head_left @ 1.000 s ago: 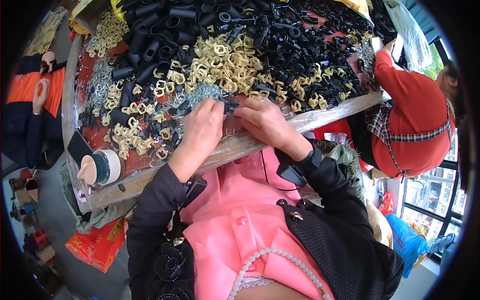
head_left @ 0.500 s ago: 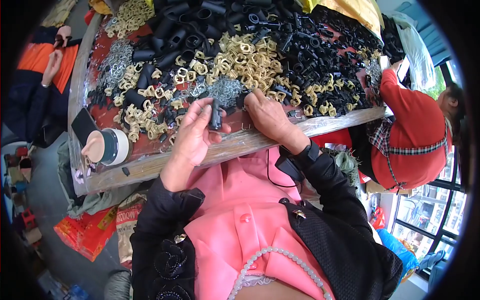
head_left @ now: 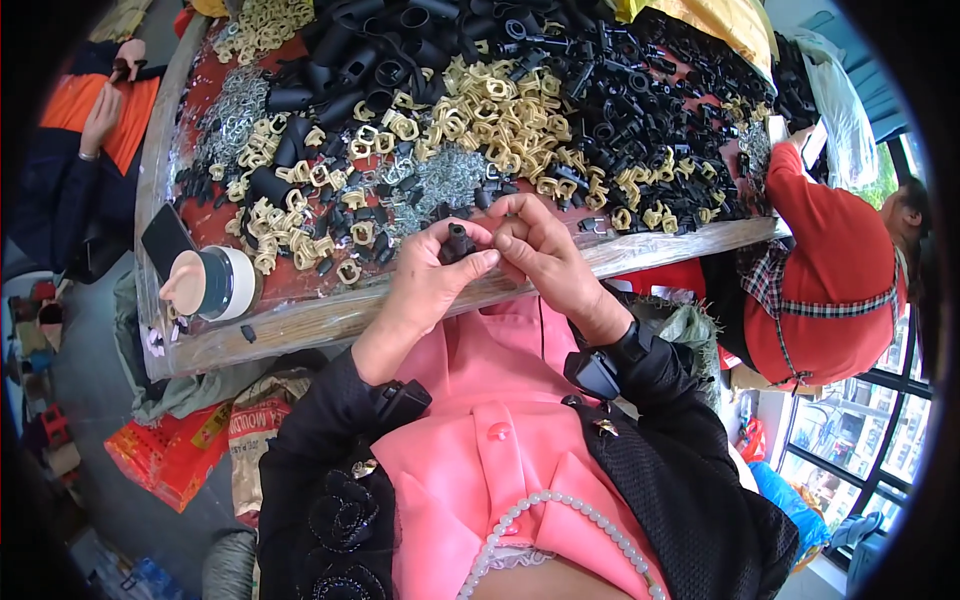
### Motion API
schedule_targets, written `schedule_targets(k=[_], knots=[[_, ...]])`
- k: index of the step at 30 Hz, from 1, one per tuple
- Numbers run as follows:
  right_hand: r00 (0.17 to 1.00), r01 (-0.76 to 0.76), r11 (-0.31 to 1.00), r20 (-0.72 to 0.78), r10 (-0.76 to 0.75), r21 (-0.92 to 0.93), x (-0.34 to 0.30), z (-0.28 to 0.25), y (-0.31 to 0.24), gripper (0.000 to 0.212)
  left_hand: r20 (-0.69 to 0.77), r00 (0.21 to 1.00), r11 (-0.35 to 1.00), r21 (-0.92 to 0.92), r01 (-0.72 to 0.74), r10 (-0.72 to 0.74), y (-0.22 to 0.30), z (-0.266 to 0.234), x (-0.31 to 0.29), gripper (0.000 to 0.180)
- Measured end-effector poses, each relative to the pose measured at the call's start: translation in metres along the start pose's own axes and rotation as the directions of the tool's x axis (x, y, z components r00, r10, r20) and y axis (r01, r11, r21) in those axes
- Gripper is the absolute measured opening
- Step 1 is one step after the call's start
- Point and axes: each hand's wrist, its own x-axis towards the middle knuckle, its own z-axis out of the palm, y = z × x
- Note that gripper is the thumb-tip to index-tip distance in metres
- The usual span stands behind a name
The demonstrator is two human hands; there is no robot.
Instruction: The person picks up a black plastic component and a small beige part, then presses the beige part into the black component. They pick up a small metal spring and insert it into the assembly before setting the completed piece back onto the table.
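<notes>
My left hand (head_left: 432,272) is closed around a small black tubular plastic part (head_left: 459,241), whose hollow end points up. Its thumb reaches toward my right hand (head_left: 545,260). That hand's fingers are curled in a pinch beside the part, touching or nearly touching the left fingertips. Whatever lies between the right fingers is hidden. Both hands are over the near wooden edge (head_left: 420,300) of the table. Just beyond them lie a heap of small silvery wire clips (head_left: 452,178) and a larger heap of tan plastic ring-shaped pieces (head_left: 500,110).
Black tubes (head_left: 345,65) pile up at the back, with small black fittings (head_left: 630,110) to the right. A phone (head_left: 168,240) and a lidded cup (head_left: 230,290) stand at the left corner. A co-worker in red (head_left: 830,270) is at right; another person's hand (head_left: 101,120) shows at left.
My right hand has come back from the clip heap toward my left hand. The left hand has moved slightly right and turned the black part so its end faces up.
</notes>
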Motion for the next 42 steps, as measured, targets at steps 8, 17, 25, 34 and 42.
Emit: schedule_targets(k=[8,17,25,34,42], knots=[[1.000,0.006,0.998,0.013,-0.007,0.061,-0.004,-0.005,0.007,0.017,0.019,0.998,0.969,0.237,-0.068,0.065,-0.005,0.000,0.005,0.010],[0.899,0.343,0.556,0.092,-0.429,-0.757,-0.012,-0.001,0.005,0.009,-0.074,0.969,0.949,-0.232,0.215,-0.237,-0.005,0.004,-0.002,0.013],[0.906,0.345,0.549,0.116,-0.408,-0.762,-0.016,0.006,0.002,0.013,0.163,0.925,0.834,-0.399,0.380,-0.343,-0.003,-0.009,-0.007,0.021],[0.864,0.368,0.294,0.207,-0.459,-0.882,-0.011,0.003,-0.005,0.019,0.202,0.925,0.798,-0.467,0.381,-0.323,0.001,-0.006,-0.008,0.034],[0.814,0.429,0.171,0.297,-0.498,-0.887,-0.012,0.006,-0.006,0.021,0.122,0.919,0.888,-0.237,0.394,-0.376,0.004,-0.004,-0.010,0.032]])
